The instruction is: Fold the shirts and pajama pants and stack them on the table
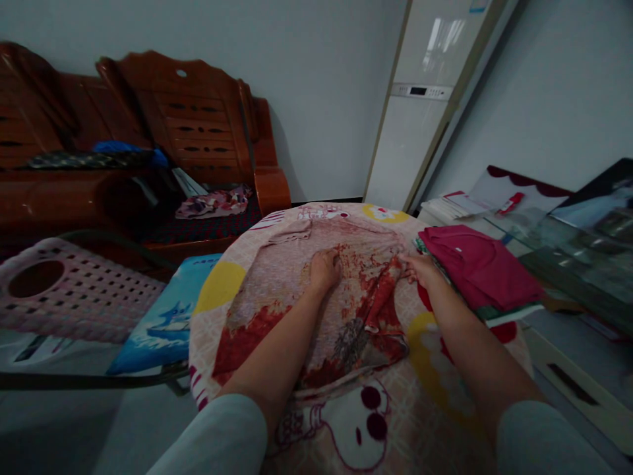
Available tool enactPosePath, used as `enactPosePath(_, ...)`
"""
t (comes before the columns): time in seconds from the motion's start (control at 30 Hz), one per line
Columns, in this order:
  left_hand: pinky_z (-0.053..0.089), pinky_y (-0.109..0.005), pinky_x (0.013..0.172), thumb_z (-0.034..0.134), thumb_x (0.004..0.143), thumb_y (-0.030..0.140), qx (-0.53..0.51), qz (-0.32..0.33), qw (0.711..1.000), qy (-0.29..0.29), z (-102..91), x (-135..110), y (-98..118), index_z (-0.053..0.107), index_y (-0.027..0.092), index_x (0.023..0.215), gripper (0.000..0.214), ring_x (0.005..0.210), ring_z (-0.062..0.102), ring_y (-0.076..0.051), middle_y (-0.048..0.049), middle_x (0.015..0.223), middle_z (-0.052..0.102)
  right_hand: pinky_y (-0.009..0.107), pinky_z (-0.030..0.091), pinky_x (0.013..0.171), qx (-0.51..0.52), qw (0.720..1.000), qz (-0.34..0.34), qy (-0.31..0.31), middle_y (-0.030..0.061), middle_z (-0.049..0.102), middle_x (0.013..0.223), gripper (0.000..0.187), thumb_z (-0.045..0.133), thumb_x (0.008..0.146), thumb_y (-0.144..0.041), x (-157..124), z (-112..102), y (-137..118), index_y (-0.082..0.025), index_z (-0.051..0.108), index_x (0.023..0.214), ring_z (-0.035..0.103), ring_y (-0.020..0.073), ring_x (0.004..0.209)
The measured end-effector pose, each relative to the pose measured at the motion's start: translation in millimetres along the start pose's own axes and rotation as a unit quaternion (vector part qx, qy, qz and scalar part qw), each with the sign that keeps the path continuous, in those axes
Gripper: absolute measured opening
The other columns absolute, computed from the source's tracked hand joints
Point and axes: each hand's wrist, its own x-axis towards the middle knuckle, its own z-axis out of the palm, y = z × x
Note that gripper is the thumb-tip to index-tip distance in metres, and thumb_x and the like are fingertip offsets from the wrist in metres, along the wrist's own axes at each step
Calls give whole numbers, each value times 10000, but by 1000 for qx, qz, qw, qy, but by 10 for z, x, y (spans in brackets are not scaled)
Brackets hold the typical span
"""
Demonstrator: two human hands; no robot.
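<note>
Patterned garment (281, 284) partly turned in, much left flat. My right hand (419, 269) pinches its edge; left hand's (325, 270) grip unclear.

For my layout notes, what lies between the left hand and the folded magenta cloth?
In the head view, part of the patterned shirt and the right hand lie between them.
</note>
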Motion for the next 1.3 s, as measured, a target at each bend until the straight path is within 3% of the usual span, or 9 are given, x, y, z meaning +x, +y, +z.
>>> enactPosePath(0.1,430,-332,1035,552,836,177,12,1,1000,-9,-18,3,11,699,208,1118,320,1110,614,-231,-74,1165,702,153,314,311,79,988,67,-110,58,681,609,224,715,780,-346,-381,-34,48,-141,623,785,623,139,465)
enactPosePath(0.27,438,-339,1020,543,849,209,21,-3,1000,-13,-22,11,19,695,181,1130,321,1100,619,-242,-99,1169,699,153,215,274,19,983,32,-178,18,648,527,201,733,727,-274,-860,23,129,-143,594,664,518,88,335)
enactPosePath(0.4,433,-333,1027,533,851,198,19,-4,1000,-9,-12,10,9,690,201,1151,338,1109,619,-233,-86,1183,697,160,214,286,-46,987,-4,-155,-33,563,420,272,715,732,-283,-1105,115,139,-176,524,571,442,72,278)
enactPosePath(0.6,430,-322,1034,531,848,194,8,2,1000,-5,0,9,-11,696,195,1141,336,1108,619,-225,-88,1169,701,196,277,362,-60,990,-83,-92,-49,533,427,282,623,802,-385,-1294,224,121,-188,589,603,433,81,326)
enactPosePath(0.77,433,-318,1024,529,856,208,9,-1,1000,-7,17,21,-28,696,193,1134,325,1102,621,-224,-86,1166,703,233,277,468,-250,952,-154,-86,-3,547,468,469,642,788,-544,-1453,399,42,-198,559,483,500,112,478)
enactPosePath(0.87,425,-306,1027,529,859,215,12,-1,1000,-9,16,26,-31,686,180,1152,334,1110,616,-219,-89,1178,698,244,256,492,-320,934,-150,-60,9,589,529,396,686,770,-464,-1534,521,-19,-205,561,497,516,119,535)
enactPosePath(1.0,436,-312,1012,537,849,210,13,2,1000,-13,-10,28,-17,700,194,1121,317,1085,623,-219,-82,1150,709,229,280,500,-280,946,-147,-68,-3,596,542,270,685,744,-310,-1531,582,-28,-198,568,528,518,111,537)
enactPosePath(1.17,449,-308,994,539,837,208,20,7,1000,-17,-25,33,-10,717,198,1081,303,1046,636,-217,-77,1100,718,214,365,454,-56,992,-81,-84,-32,582,501,129,621,708,-249,-1399,278,50,-207,548,610,543,125,454)
enactPosePath(1.3,453,-312,992,533,850,224,23,2,1000,-14,-14,36,-17,719,192,1073,292,1049,635,-225,-86,1098,718,225,419,463,25,996,-80,4,-33,617,550,81,622,640,-203,-1320,-271,155,-213,571,703,570,143,476)
